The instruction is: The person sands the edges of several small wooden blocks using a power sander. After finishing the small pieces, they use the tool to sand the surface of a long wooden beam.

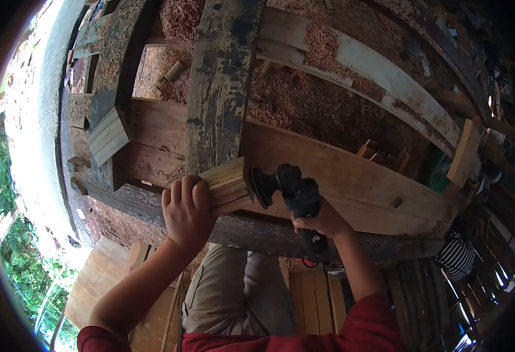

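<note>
1 left hand (188,208) holds 1 block (228,186), 1 right hand (326,220) 1 grinder (299,192).

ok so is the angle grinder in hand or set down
In hand: the right hand grips the angle grinder, its disc facing the end of the wooden block in the left hand.

Clearance exists over the wide board (363,185), right of the power tool (299,196) — leftward, the wooden block (231,185) and left hand (190,210) obstruct passage.
</note>
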Available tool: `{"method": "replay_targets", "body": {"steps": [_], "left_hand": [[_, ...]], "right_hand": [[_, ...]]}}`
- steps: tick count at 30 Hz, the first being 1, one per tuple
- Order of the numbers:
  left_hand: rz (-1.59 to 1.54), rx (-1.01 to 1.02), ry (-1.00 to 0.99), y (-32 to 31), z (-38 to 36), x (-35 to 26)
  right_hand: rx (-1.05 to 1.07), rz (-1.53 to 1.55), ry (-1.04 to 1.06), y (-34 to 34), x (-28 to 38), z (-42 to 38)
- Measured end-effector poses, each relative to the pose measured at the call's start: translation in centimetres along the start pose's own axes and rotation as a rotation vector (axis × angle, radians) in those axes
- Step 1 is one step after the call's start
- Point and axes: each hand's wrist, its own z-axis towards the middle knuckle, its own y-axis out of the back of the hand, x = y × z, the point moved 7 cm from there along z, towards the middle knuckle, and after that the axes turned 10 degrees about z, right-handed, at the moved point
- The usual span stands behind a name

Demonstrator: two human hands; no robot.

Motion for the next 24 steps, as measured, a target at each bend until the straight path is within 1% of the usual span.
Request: {"method": "replay_targets", "body": {"steps": [8,11,13,17,20,24], "left_hand": [[0.002,-0.001,0.001,0.0,0.0,0.1],[0.006,0.005,0.006,-0.1,0.0,0.1],[0.008,0.01,0.009,-0.1,0.0,0.0],[0.004,0.014,0.003,0.0,0.1,0.0],[-0.002,0.022,0.002,0.1,0.1,0.0],[-0.001,0.037,-0.001,0.1,0.1,0.0]], "right_hand": [[0.028,0.032,0.031,-1.9,1.1,-2.3],[0.014,-0.039,0.064,-2.1,1.0,-3.4],[0.013,-0.029,0.056,-2.0,0.7,-3.5],[0.012,-0.003,0.031,-0.8,-0.9,-2.3],[-0.027,0.023,-0.002,-0.3,-1.0,-1.3],[-0.027,0.023,0.003,0.2,-1.2,-0.2]]}}
